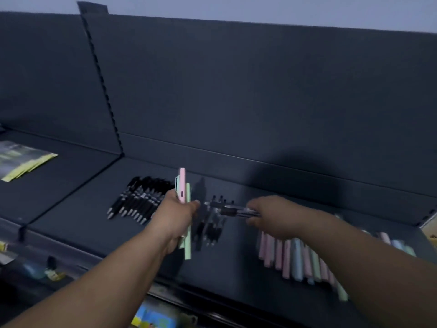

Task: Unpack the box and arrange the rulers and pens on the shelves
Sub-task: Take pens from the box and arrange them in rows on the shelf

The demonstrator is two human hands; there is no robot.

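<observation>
Left hand (176, 213): fingers wrapped round a bundle of pastel pens (182, 188), held upright.
Right hand (272, 215): pinching black pens (236, 211) above the dark shelf (82, 209).

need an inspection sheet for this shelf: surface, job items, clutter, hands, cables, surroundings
surface: dark shelf, pens laid on it in groups
job's things: black pen row at left; small black pen group mid-shelf; pastel pen row at right; no rulers or box in view
clutter: yellow-edged packets on the neighbouring shelf at left
grips: left hand grips a pastel pen bunch upright; right hand holds dark pens sideways above the small group
cables: nothing seen
surroundings: dark back panel, slotted upright; blurred goods on the shelf below
</observation>
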